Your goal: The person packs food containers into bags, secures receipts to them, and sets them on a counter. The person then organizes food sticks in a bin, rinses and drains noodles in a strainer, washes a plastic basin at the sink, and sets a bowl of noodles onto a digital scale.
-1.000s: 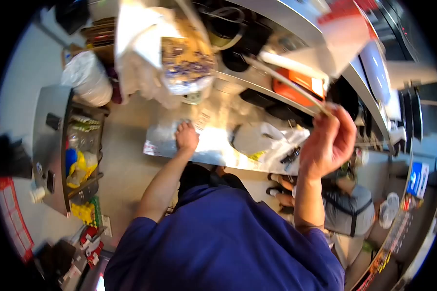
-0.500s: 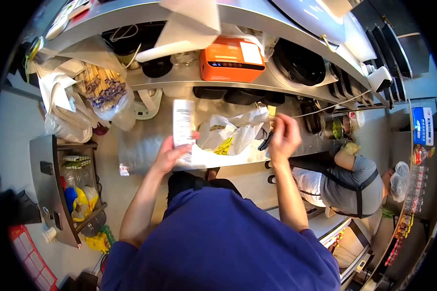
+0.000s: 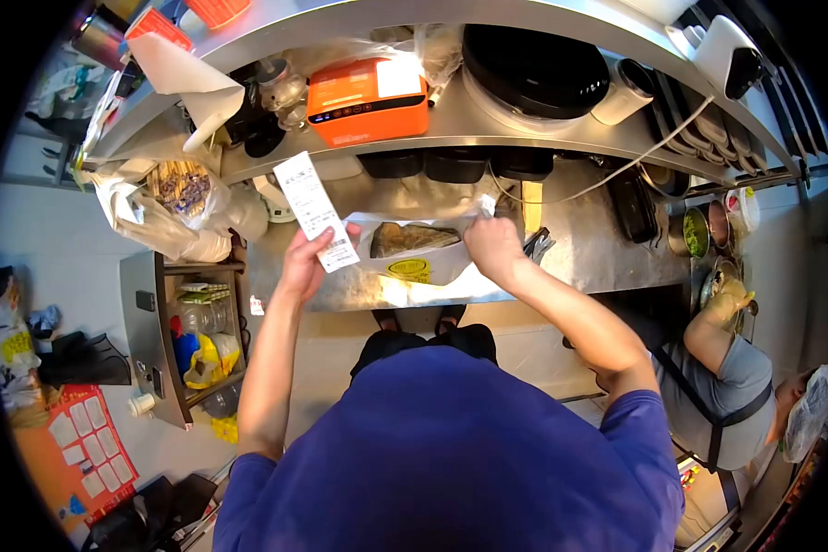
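A long white printed receipt [image 3: 315, 208] is pinched between the thumb and fingers of my left hand [image 3: 305, 262], its print facing up. Below and to the right of it, a white plastic bag [image 3: 443, 267] with a yellow printed mark lies on the steel counter. Through its opening shows a brown, flat-looking item [image 3: 412, 238] that I cannot identify. My right hand [image 3: 497, 247] is closed on the bag's right upper end, with a bit of white plastic sticking up above the fist. Just right of that hand lie some dark, thin-handled items [image 3: 538, 244].
An orange box [image 3: 368, 103] and a black round appliance [image 3: 534, 69] stand on the shelf above the steel counter [image 3: 598, 258]. A white cable [image 3: 607, 189] hangs down over the counter. At right, a co-worker [image 3: 722, 396] reaches toward bowls [image 3: 696, 230]. An open cabinet [image 3: 175, 322] stands left.
My right hand has come down and left onto the bag and closed on its edge. The receipt has tilted and moved left with my left hand. The view has shifted; the bag's opening shows the brown item.
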A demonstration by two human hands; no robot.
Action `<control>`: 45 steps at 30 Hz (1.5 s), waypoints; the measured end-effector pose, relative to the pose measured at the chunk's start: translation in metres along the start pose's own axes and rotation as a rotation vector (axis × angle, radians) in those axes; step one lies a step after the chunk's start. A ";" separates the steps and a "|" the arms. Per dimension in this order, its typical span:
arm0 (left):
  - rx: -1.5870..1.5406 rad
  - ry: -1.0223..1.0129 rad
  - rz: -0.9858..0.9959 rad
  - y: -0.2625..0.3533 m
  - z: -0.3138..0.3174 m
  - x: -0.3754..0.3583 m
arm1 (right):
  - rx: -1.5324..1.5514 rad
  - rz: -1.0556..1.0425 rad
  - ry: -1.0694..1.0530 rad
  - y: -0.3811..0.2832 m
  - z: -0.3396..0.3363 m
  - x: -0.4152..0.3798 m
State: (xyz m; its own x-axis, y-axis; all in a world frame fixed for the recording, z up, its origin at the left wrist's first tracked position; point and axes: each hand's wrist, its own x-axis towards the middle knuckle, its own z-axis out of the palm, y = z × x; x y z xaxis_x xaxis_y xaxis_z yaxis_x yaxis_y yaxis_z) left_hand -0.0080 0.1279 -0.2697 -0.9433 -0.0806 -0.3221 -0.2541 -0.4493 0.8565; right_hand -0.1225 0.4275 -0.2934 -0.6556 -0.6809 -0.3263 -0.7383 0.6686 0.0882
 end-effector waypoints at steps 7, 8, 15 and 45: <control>0.667 0.126 -0.036 0.012 0.014 -0.037 | 0.935 -0.137 0.384 0.012 -0.035 -0.046; 0.810 0.161 -0.029 0.016 0.009 -0.049 | 1.084 -0.032 0.280 0.005 -0.042 -0.057; 0.582 -0.073 -0.049 -0.057 0.057 -0.061 | 1.826 -0.193 0.459 -0.081 0.001 -0.041; 1.447 0.189 0.274 -0.087 0.041 0.026 | 0.115 -0.093 0.109 0.088 0.242 -0.063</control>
State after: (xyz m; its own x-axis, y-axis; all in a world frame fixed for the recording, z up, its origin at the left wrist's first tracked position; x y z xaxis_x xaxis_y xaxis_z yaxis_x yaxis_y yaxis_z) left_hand -0.0192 0.2008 -0.3359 -0.9834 -0.1776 -0.0378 -0.1719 0.8432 0.5094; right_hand -0.1081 0.6020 -0.4932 -0.6033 -0.7657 -0.2231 -0.7778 0.6267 -0.0475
